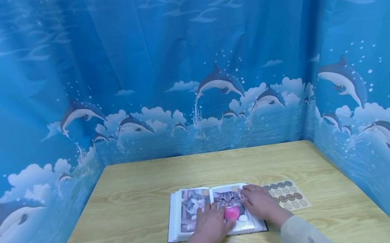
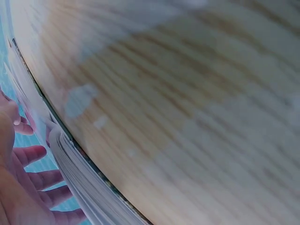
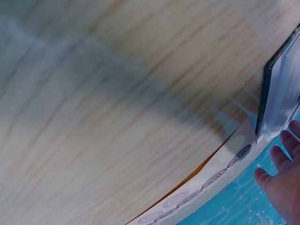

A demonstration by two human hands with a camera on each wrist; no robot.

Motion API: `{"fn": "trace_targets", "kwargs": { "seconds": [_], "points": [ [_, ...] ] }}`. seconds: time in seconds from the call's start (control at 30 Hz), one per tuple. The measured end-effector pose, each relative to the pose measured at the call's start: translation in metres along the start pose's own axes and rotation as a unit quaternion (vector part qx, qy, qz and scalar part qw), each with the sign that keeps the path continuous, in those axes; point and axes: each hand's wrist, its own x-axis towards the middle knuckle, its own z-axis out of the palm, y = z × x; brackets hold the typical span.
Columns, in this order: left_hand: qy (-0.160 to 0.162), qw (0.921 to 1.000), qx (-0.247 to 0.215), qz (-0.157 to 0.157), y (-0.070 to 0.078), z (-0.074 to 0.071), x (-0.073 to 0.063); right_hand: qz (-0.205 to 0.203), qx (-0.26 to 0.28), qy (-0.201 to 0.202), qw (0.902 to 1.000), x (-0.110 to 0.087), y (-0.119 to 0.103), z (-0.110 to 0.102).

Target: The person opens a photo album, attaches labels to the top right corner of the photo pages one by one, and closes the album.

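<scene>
One album (image 1: 194, 199), well short of the tabletop (image 1: 206, 168)'s far edge; my left hand (image 1: 210, 224), right hand (image 1: 262, 204), fingers extended on pages (image 1: 242, 226), could crease one by dragging sideways.

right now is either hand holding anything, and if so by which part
Nothing appears gripped: the left hand rests on the lower middle of the open book, the right hand at the outer edge of the right page.

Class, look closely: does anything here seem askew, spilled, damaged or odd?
Nothing plainly stands out. The book lies open on the table, with the sheet at its right, and no spill or tear shows.
</scene>
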Motion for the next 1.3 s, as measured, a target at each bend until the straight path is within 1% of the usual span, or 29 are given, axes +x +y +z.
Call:
{"fn": "trace_targets", "kwargs": {
  "seconds": [0.17, 0.43, 0.6, 0.83, 1.07, 1.3],
  "points": [
    [0.003, 1.0000, 0.008, 0.004, 0.002, 0.001, -0.003, 0.003, 0.004, 0.003, 1.0000, -0.003, 0.002, -0.002],
    [-0.001, 0.9997, 0.021, 0.009, 0.003, 0.005, -0.004, 0.015, 0.020, 0.006, 0.9997, -0.009, 0.003, -0.005],
    [-0.002, 0.9997, 0.024, 0.011, 0.004, 0.003, -0.006, 0.021, 0.028, 0.012, 0.9993, -0.013, 0.005, -0.004],
    [-0.004, 0.9999, 0.005, 0.008, 0.007, 0.003, -0.006, 0.037, 0.049, 0.004, 0.9981, -0.016, 0.005, 0.000],
    [-0.002, 0.9999, -0.009, 0.005, 0.007, 0.005, -0.005, 0.038, 0.040, 0.012, 0.9984, -0.017, 0.006, 0.005],
    [-0.002, 0.9998, -0.013, 0.013, 0.004, 0.006, -0.004, 0.030, 0.033, 0.020, 0.9988, -0.018, 0.007, 0.008]
  ]
}}
